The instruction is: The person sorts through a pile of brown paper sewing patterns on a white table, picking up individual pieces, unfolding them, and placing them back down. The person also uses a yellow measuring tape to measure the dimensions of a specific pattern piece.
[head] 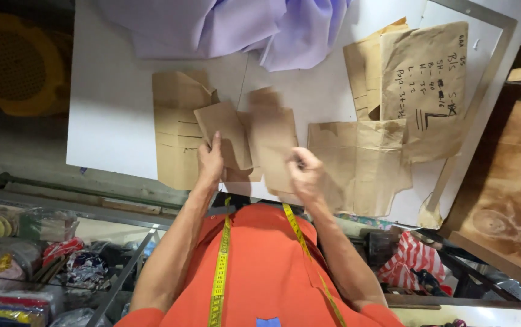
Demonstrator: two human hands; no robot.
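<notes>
Nearest the camera: orange shirt (260,266), yellow measuring tape (219,266) draped round the neck, both forearms reaching to 12 o'clock over the near edge of the white table (109,109).

Left hand (210,162): fingers pinched on the lower edge of a small brown paper pattern piece (224,133), held lifted and tilted.

Right hand (306,172): closed on a second brown paper piece (272,145), motion-blurred; exact finger placement unclear.

The two pieces sit side by side, overlapping at centre, above the table edge.

At 10 o'clock of the hands: a larger folded brown pattern (175,133) flat on the table. At 3 o'clock: another flat brown sheet (357,163). At 1–2 o'clock: stacked brown sheets with handwriting (424,79).

Far edge, 12 o'clock: lilac fabric (224,27), bunched, no pattern laid on it.

Judgement: sorting of pieces under way; several sheets already laid out, the cloth untouched.
</notes>
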